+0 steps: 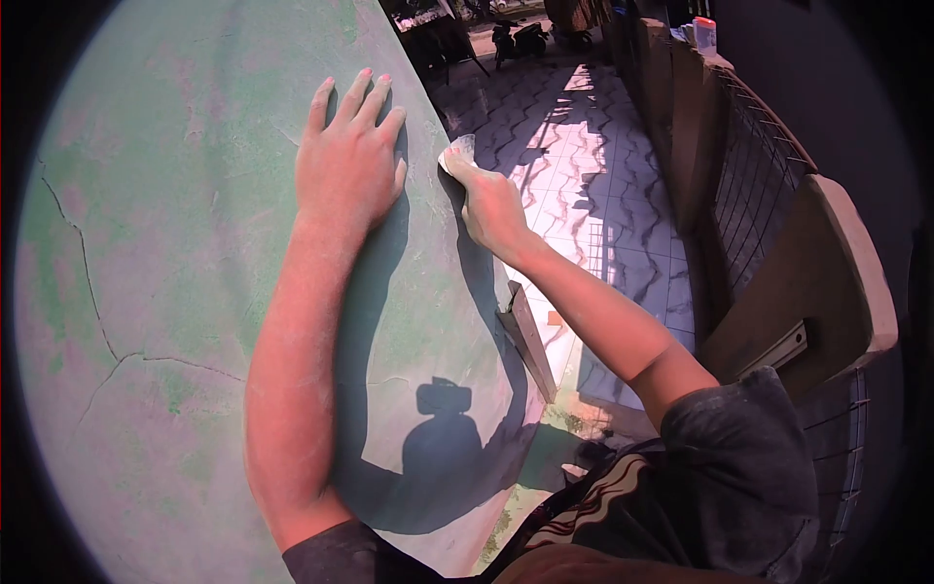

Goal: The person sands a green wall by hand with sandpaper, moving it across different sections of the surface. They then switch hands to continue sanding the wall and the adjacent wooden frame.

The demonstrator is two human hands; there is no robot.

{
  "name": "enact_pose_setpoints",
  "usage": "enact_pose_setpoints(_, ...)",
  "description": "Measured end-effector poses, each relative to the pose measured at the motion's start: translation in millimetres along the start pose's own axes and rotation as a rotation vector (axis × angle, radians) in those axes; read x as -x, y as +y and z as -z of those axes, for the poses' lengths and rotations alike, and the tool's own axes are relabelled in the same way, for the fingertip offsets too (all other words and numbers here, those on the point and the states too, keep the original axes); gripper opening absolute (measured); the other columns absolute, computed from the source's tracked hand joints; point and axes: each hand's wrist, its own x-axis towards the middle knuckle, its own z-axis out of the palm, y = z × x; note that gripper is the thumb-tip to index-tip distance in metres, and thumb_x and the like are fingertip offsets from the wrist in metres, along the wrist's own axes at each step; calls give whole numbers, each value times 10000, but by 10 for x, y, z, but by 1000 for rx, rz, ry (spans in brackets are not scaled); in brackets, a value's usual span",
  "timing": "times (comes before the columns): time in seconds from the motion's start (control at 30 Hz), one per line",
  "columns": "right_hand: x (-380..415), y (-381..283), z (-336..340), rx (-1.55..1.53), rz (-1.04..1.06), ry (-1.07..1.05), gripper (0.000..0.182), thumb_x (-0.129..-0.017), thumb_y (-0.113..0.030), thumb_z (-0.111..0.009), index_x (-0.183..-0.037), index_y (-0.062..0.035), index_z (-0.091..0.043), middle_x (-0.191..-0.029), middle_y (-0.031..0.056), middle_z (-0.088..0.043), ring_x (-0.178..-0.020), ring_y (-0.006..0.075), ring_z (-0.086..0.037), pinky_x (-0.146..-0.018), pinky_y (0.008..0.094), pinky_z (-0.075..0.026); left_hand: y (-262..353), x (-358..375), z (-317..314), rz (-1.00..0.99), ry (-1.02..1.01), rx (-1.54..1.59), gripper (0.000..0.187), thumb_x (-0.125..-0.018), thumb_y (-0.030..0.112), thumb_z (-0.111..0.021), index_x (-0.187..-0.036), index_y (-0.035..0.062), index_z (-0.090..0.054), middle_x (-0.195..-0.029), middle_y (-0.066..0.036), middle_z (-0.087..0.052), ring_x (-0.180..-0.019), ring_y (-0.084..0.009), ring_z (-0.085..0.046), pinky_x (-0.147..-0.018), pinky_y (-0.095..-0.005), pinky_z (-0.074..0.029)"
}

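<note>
My left hand (348, 161) lies flat against a green, patchy wall (224, 243), its fingers stretched out and pointing up. At the wall's right edge, my right hand (494, 206) is closed on a small whitish folded sheet (459, 152), which looks like sandpaper. The sheet sits against the edge; its underside is hidden by my fingers. Pale dust coats both hands and forearms. Long cracks run through the plaster on the left, and my shadow falls on the wall between my arms.
Beyond the edge lies a white tiled floor (613, 214) with dark wavy marks. A thin upright strip (526, 341) juts out below my right forearm. To the right stand a curved brown panel (817, 292) and wire mesh (764, 165). Motorbikes (519, 41) are parked at the back.
</note>
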Motion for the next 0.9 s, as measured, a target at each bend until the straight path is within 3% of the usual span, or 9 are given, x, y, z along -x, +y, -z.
enact_pose_setpoints(0.1, -75, -202, 24, -87, 64, 55, 623, -855, 155, -531, -1446, -14, -631, -1437, 281, -620, -1237, 464, -649, -1005, 480, -587, 41, -42, 34, 5, -52, 10, 510, -901, 354, -792, -1380, 208, -695, -1662, -13, -518, -1598, -179, -375, -1352, -492, -209)
enact_pose_setpoints(0.3, 718, 157, -327, -48, -1, 9, 820, -770, 166, -555, -1560, -54, -550, -1448, 292, -634, -1249, 470, -657, -1006, 482, -589, 57, -46, 67, -13, -120, 27, 514, -903, 338, -789, -1386, 196, -684, -1666, -17, -514, -1600, -181, -374, -1349, -498, -221)
enact_pose_setpoints(0.43, 165, -15, -99, -66, -143, -30, 770, -801, 161, -548, -1534, -76, -579, -1418, 263, -661, -1183, 478, -678, -962, 493, -598, 81, -118, 28, -22, -131, 48, 520, -881, 322, -815, -1368, 191, -692, -1655, -25, -527, -1595, -183, -385, -1346, -500, -231)
enact_pose_setpoints(0.5, -60, -98, -111, -83, 44, 147, 717, -823, 156, -552, -1497, -78, -612, -1413, 233, -672, -1170, 466, -684, -959, 489, -601, 94, -140, -7, -28, -127, 56, 527, -874, 316, -822, -1369, 192, -689, -1656, -23, -526, -1596, -182, -384, -1345, -500, -233)
enact_pose_setpoints(0.6, 46, -248, -117, -170, 24, 134, 695, -821, 162, -562, -1472, -68, -632, -1438, 214, -662, -1191, 449, -679, -976, 483, -601, 102, -166, -16, -31, -137, 60, 542, -866, 302, -828, -1376, 195, -680, -1659, -18, -522, -1597, -182, -381, -1344, -500, -236)
enact_pose_setpoints(0.8, 652, 155, -299, -184, 26, 58, 860, -722, 186, -540, -1540, -76, -581, -1505, 233, -616, -1328, 419, -637, -1035, 446, -605, 129, -148, -58, -36, -94, 37, 558, -858, 317, -829, -1378, 198, -663, -1638, -13, -537, -1582, -179, -399, -1335, -487, -254)
enact_pose_setpoints(0.87, 501, 136, -194, -157, 124, -9, 842, -743, 156, -591, -1560, -38, -537, -1544, 230, -591, -1351, 413, -634, -940, 445, -638, 134, -180, -82, -30, -63, 24, 552, -850, 337, -833, -1360, 201, -669, -1610, -13, -564, -1567, -179, -420, -1327, -482, -268)
enact_pose_setpoints(0.9, 347, 93, -192, -123, 162, 55, 790, -773, 145, -598, -1538, -50, -567, -1548, 210, -602, -1337, 394, -656, -912, 440, -645, 133, -184, -92, -29, -53, -26, 541, -873, 339, -811, -1373, 200, -656, -1616, -10, -556, -1570, -178, -414, -1319, -476, -275)
